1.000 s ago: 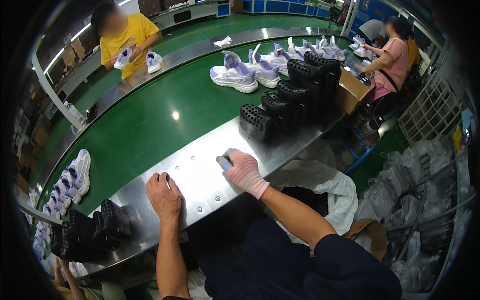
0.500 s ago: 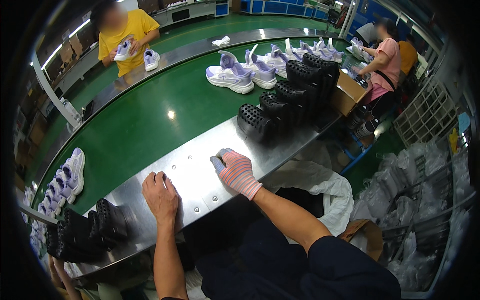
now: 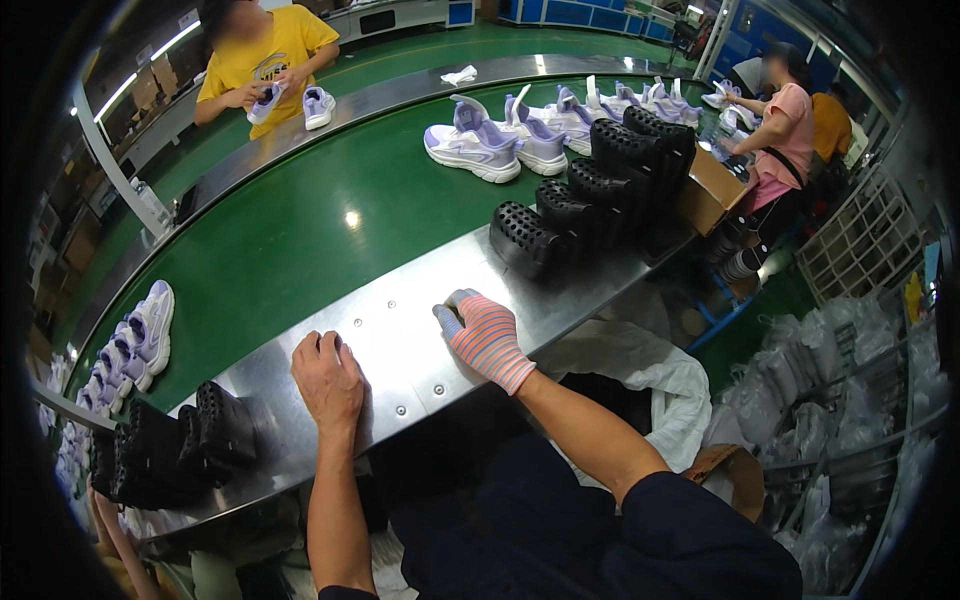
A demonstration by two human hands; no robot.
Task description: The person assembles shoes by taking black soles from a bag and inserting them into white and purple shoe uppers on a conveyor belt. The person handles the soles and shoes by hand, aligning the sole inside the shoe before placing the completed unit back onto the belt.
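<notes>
My left hand is bare and rests with curled fingers on the steel ledge beside a green conveyor belt. My right hand wears a striped knit glove and lies flat on the same ledge, fingers apart, holding nothing. To its upper right, a row of black perforated shoe moulds stands on the ledge. Another stack of black moulds sits on the ledge left of my left hand.
Lilac-and-white sneakers ride the belt at the back; more sneakers sit at the left. A person in yellow holds a shoe across the belt. Another person in pink works at the right by a cardboard box. White bags lie below.
Both hands have stayed on the ledge; the gloved right hand has shifted slightly left along it. The sneakers on the belt look a little further left.
</notes>
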